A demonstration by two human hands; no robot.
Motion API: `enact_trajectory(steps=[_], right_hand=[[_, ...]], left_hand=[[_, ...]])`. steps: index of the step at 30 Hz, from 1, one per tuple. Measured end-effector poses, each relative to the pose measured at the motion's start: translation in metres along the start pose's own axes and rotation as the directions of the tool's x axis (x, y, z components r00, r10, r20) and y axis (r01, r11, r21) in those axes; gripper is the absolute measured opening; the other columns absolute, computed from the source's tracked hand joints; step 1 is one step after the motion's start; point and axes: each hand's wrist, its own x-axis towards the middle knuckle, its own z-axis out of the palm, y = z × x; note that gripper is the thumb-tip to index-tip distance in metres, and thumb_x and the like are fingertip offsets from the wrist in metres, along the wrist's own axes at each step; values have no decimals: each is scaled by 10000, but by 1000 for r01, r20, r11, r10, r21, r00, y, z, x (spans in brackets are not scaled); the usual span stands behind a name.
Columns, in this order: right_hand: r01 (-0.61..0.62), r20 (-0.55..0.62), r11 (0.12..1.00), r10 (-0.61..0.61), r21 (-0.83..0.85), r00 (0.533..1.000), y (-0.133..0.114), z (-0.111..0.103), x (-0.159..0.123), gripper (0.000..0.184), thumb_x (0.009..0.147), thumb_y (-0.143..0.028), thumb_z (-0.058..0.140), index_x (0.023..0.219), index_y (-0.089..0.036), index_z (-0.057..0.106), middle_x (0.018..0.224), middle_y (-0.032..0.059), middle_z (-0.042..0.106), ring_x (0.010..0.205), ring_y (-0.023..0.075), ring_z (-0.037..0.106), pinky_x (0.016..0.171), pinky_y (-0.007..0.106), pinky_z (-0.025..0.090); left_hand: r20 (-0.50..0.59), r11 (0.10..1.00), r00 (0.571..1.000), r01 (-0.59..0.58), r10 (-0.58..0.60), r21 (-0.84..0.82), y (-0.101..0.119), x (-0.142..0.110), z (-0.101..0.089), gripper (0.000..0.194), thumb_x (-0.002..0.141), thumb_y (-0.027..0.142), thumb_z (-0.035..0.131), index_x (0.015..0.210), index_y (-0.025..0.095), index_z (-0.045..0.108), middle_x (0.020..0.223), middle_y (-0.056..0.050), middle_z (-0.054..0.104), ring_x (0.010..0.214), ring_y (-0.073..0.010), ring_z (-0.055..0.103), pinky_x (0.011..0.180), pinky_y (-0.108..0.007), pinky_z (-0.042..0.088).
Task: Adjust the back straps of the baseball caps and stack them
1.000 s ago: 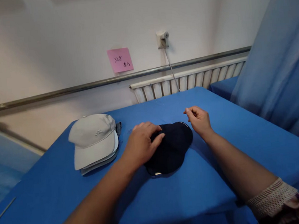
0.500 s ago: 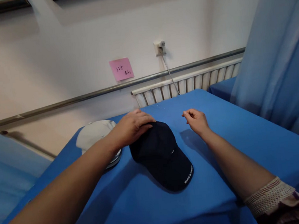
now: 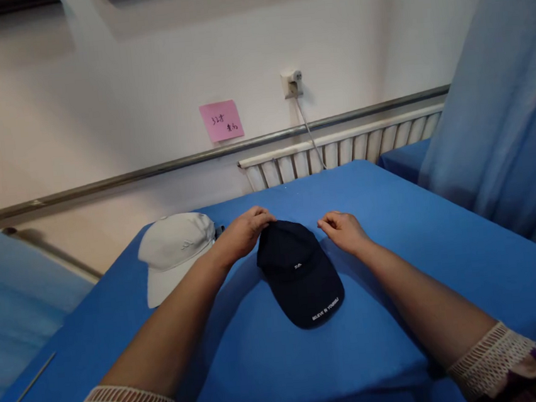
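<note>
A navy baseball cap rests on the blue cloth with its brim toward me. White lettering runs along the brim edge, and a small white logo marks the front. My left hand grips the back left of its crown, fingertips at the top edge. Just right of the crown, apart from it, my right hand hovers with thumb and fingers pinched together and nothing visible in them. To the left, a light grey cap lies on the cloth, its brim partly behind my left forearm.
The blue-covered table reaches to a radiator and a metal rail along the wall. A pink note and a plugged-in socket are above. Blue curtains hang at both sides. A thin rod lies front left.
The navy cap has turned so its brim points more squarely toward me, and it sits slightly farther right of the grey cap. My right hand has come closer to it.
</note>
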Motion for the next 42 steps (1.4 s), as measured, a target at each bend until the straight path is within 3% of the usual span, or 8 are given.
enact_trajectory(steps=[7, 14, 22, 25, 29, 31, 40, 42], right_hand=[[0, 44, 999, 2, -38, 999, 3, 4, 0, 285, 873, -347, 508, 646, -206, 610, 688, 15, 620, 652, 150, 541, 634, 266, 376], [-242, 66, 969, 239, 49, 969, 1, 6, -19, 279, 865, -447, 523, 783, -204, 633, 640, -3, 629, 608, 158, 571, 597, 269, 400], [105, -72, 978, -120, -179, 990, -42, 8, -63, 468, 865, -510, 559, 1166, -152, 540, 1137, 176, 588, 1040, 306, 580, 860, 456, 460], [387, -69, 901, -406, -194, 911, -56, 9, -72, 552, 842, -502, 592, 1244, -136, 496, 1277, 213, 522, 1185, 343, 491, 942, 506, 408], [726, 237, 681, -694, -90, 680, -64, 14, -82, 202, 913, -362, 513, 931, -186, 612, 882, 88, 639, 805, 214, 560, 727, 361, 430], [757, 302, 647, -706, -93, 640, -64, 17, -86, 216, 935, -298, 469, 802, -195, 604, 761, 58, 614, 690, 182, 509, 653, 330, 391], [695, 268, 711, -652, -106, 709, -69, 19, -84, 241, 943, -266, 437, 772, -194, 591, 725, 51, 591, 668, 174, 480, 645, 320, 374], [643, 238, 762, -613, -74, 754, -70, 14, -84, 232, 942, -254, 436, 776, -195, 587, 723, 48, 588, 670, 172, 491, 653, 317, 383]], left_hand=[[55, 999, 997, 51, -52, 16, -5, -3, -2, 306, 937, 161, 402, 1126, 222, 634, 1066, -67, 599, 914, -155, 593, 807, -293, 488], [11, 996, 996, 84, -84, -11, -10, 4, 5, 309, 936, 171, 385, 1120, 200, 631, 1087, -74, 590, 972, -169, 588, 881, -313, 474], [38, 991, 992, 121, -120, -51, -4, 8, 8, 296, 936, 201, 391, 1067, 175, 655, 1062, -89, 606, 969, -186, 592, 894, -326, 476], [58, 992, 992, 116, -114, -44, -4, 7, 7, 297, 926, 191, 398, 1070, 170, 657, 1057, -91, 609, 959, -185, 595, 896, -326, 477], [63, 991, 990, 131, -129, -25, -8, 9, 2, 297, 915, 183, 408, 1069, 172, 661, 1065, -91, 615, 975, -194, 597, 905, -338, 475], [47, 991, 990, 134, -134, -12, -10, 11, -1, 304, 918, 181, 403, 1081, 170, 659, 1077, -93, 615, 974, -195, 598, 909, -342, 472], [27, 990, 989, 144, -144, -1, -10, 17, -3, 294, 920, 179, 415, 1087, 186, 657, 1094, -77, 627, 1001, -185, 601, 940, -342, 467], [23, 988, 988, 154, -154, -4, -12, 16, 1, 296, 920, 177, 415, 1087, 185, 659, 1100, -81, 626, 1012, -187, 600, 945, -346, 467]])
